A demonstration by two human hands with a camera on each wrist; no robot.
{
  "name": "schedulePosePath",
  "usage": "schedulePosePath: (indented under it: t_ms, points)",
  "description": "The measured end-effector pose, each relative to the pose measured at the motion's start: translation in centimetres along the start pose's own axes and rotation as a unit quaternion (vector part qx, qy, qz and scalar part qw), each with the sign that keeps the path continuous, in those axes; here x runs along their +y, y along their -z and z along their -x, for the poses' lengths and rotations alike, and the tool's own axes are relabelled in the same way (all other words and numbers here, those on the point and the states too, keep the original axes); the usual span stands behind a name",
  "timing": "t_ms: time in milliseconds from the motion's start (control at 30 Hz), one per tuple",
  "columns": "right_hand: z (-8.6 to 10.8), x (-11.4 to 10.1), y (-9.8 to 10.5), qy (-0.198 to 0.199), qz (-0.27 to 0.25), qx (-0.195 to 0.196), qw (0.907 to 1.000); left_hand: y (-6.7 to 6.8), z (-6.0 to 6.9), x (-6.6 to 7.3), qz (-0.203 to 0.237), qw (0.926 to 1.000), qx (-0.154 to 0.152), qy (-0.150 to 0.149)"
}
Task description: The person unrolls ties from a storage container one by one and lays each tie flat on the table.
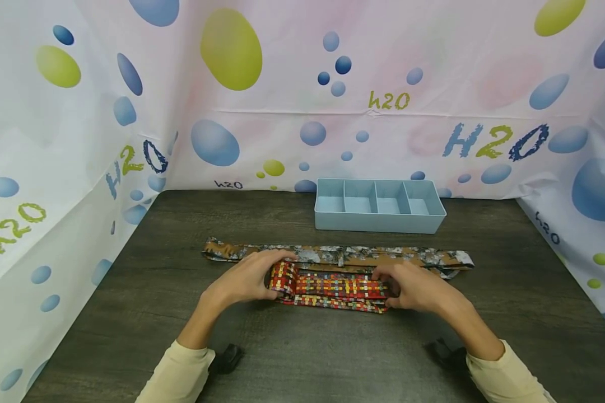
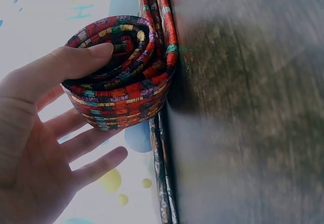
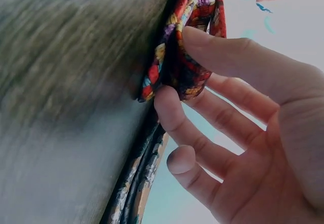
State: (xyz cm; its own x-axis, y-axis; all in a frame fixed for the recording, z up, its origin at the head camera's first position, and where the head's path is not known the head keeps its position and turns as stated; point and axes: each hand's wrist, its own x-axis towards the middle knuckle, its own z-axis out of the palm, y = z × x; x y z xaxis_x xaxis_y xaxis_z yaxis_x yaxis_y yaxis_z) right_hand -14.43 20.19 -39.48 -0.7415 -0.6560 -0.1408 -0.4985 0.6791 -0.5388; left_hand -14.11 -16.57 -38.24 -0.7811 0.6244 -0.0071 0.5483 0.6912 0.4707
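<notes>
A red multicoloured checked necktie (image 1: 340, 286) lies on the table, its left end coiled into a roll (image 2: 119, 102). My left hand (image 1: 254, 277) holds this roll, with the thumb pressed on the coil's edge and the fingers behind it. At the other end, my right hand (image 1: 415, 286) pinches the folded layers of the necktie between thumb and fingers, as the right wrist view shows. Just behind lies a brown necktie (image 1: 302, 254) with a grey and white floral pattern, stretched out sideways and folded over.
A light blue box (image 1: 380, 221) with several compartments stands at the back of the dark wooden table (image 1: 322, 358). Printed white sheeting (image 1: 282, 67) rises along the back and both sides. Dark objects (image 1: 227, 358) sit beside the wrists.
</notes>
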Motion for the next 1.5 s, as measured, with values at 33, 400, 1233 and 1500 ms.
schedulePosePath:
  t_ms: [33, 400, 1233, 1500]
  points:
    - [0.0, 0.0, 0.0, -0.002, 0.000, 0.001, 1.0000, 0.0, 0.0, 0.0, 0.000, 1.0000, 0.001, 0.000]
    - [0.1, -0.1, -0.1, 0.002, -0.009, 0.009, 0.9999, -0.1, -0.1, 0.0, -0.004, 1.0000, 0.008, -0.002]
    - [0.1, 0.0, -0.1, 0.000, -0.002, 0.010, 0.9999, 1.1, 1.5, -1.2, -0.002, 0.9994, 0.011, 0.032]
    - [0.2, 0.0, 0.0, -0.006, -0.001, 0.011, 0.9999, 1.0, 1.6, -1.8, -0.001, 0.9986, -0.001, 0.052]
